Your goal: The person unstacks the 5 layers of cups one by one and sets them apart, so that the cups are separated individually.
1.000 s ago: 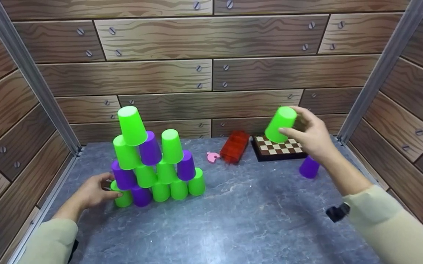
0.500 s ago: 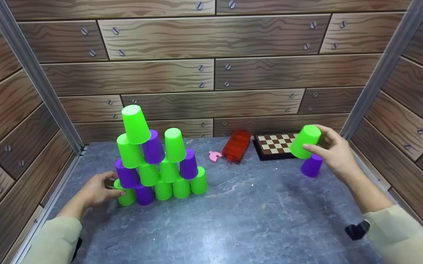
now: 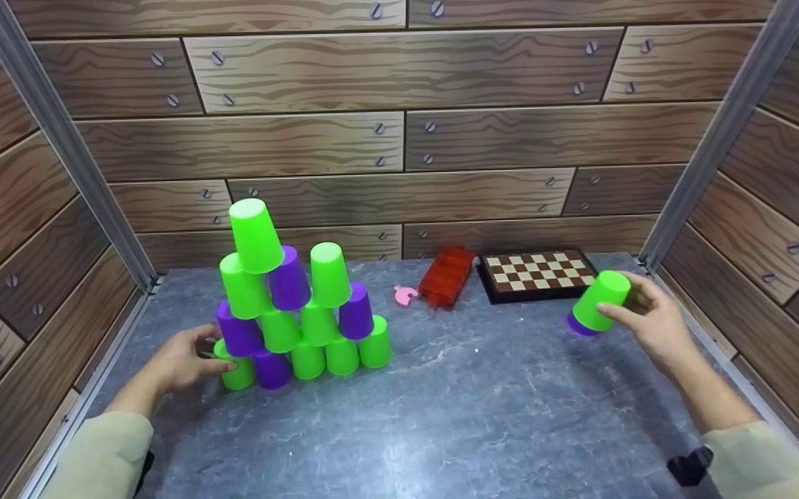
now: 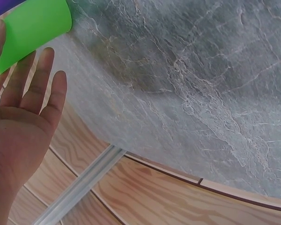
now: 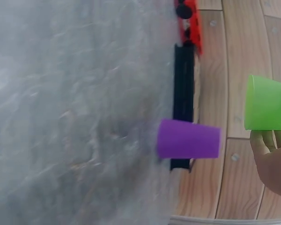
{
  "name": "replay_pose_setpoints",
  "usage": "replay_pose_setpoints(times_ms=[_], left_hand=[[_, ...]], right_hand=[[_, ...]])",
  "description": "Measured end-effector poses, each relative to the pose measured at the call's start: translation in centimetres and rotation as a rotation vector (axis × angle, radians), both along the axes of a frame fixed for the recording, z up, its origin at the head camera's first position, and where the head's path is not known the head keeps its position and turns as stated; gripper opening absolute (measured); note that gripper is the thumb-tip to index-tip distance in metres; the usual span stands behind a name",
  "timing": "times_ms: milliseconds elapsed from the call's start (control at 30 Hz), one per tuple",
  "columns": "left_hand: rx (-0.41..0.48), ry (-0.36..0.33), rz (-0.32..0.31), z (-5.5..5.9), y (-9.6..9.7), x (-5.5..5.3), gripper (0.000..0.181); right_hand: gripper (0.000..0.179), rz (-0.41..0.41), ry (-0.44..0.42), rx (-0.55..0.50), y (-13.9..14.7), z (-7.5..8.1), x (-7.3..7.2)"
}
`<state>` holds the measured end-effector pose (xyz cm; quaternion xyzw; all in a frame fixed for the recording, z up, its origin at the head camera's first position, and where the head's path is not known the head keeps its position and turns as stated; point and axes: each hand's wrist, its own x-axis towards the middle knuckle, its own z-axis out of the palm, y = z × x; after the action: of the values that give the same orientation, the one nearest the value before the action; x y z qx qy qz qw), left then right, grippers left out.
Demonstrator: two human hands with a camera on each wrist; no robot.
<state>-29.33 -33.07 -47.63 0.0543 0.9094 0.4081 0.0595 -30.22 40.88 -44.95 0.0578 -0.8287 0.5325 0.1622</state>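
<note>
A tower of green and purple plastic cups stands on the grey, stone-patterned tabletop. All its cups have the wide end down, probably because that makes them steady. Each cup in a higher row sits over the place where two cups meet, so both seem to share its weight. One green cup is alone at the very top, at the tower's left side.

The left hand is at the tower's bottom left corner. It is loosely spread, with its thumb in front of the green corner cup and its other fingers mostly straight. I cannot tell if it presses on that cup. Perhaps it is there to guard the tower.

Well to the right of the tower, the right hand has its thumb and fingers closed around a loose green plastic cup. It holds the sides, maybe to leave the wide bottom end free. That cup is up in the air, above a lone purple plastic cup and not touching it.

Behind and to the right of the tower lie a small pink piece, a see-through red plastic thing and a brown-and-white checkered board.
</note>
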Motion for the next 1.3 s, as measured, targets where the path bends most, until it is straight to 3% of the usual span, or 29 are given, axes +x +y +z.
replay_pose_setpoints(times_ms=[367, 767, 1300], left_hand=[[0.004, 0.024, -0.03, 0.2, 0.2, 0.0, 0.05], [0.0, 0.039, -0.038, 0.1, 0.3, -0.2, 0.047], [0.013, 0.026, -0.034, 0.0, -0.1, 0.1, 0.048]], right_hand=[[0.072, -0.052, -0.108, 0.021, 3.0, -3.1, 1.1], [0.071, -0.075, -0.154, 0.078, 4.5, -6.0, 0.6], [0.075, -0.054, -0.227, 0.116, 4.0, -7.7, 0.0]])
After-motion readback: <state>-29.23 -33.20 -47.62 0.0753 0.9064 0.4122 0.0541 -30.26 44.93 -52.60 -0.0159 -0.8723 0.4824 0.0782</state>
